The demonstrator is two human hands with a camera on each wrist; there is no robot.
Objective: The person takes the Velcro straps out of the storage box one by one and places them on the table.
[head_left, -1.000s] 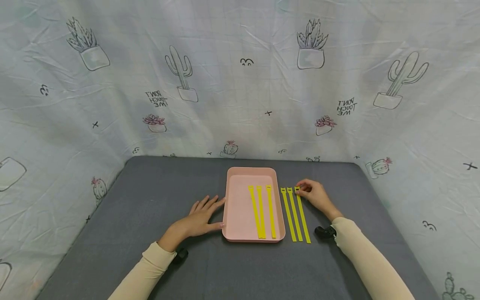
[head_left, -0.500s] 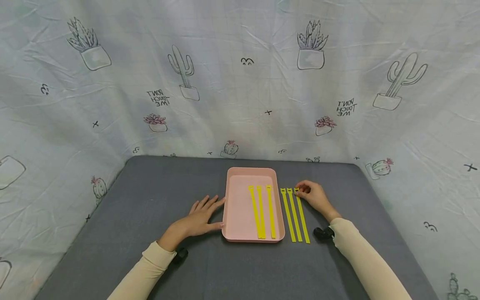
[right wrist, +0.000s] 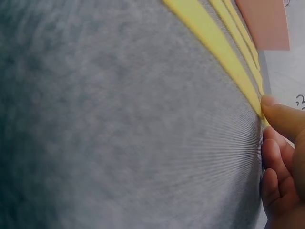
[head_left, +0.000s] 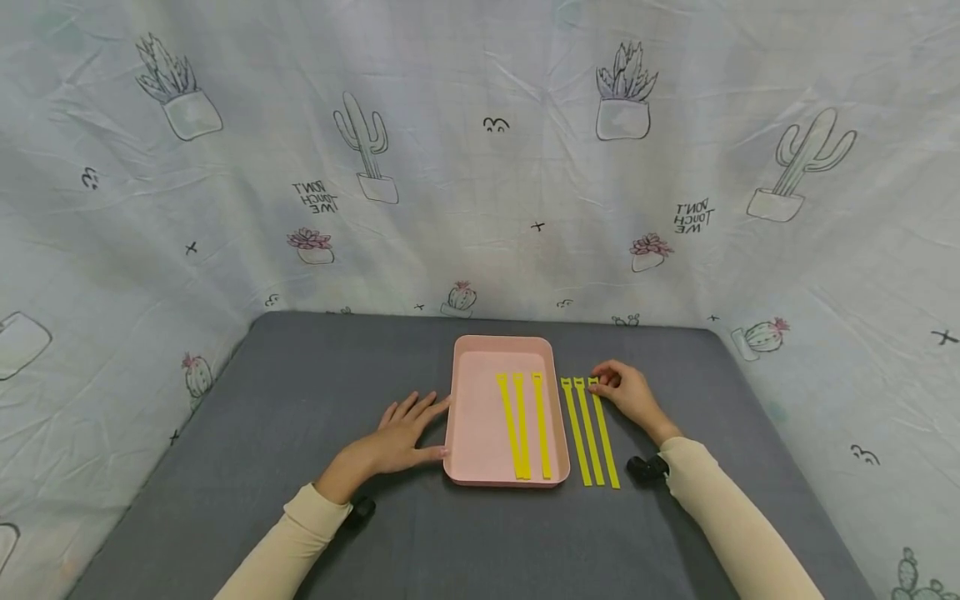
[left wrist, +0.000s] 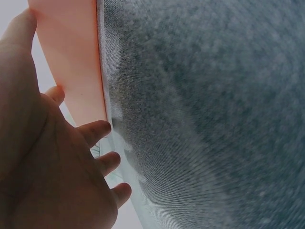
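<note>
A pink tray (head_left: 501,339) lies mid-table with three yellow strips (head_left: 523,425) laid lengthwise inside. Right of it, two more strips (head_left: 581,437) and a third, rightmost strip (head_left: 606,437) lie flat on the grey cloth. My right hand (head_left: 609,382) has curled fingers that pinch the far end of that rightmost strip. In the right wrist view a fingertip (right wrist: 281,114) sits on the strip (right wrist: 214,47) end, with the tray (right wrist: 264,24) beyond it. My left hand (head_left: 408,421) lies flat on the cloth, fingers straight, touching the tray's left wall (left wrist: 71,62).
A grey cloth (head_left: 300,400) covers the table. A cactus-print sheet (head_left: 480,208) hangs close at the back and both sides. Black wrist camera mounts (head_left: 647,467) sit on both forearms.
</note>
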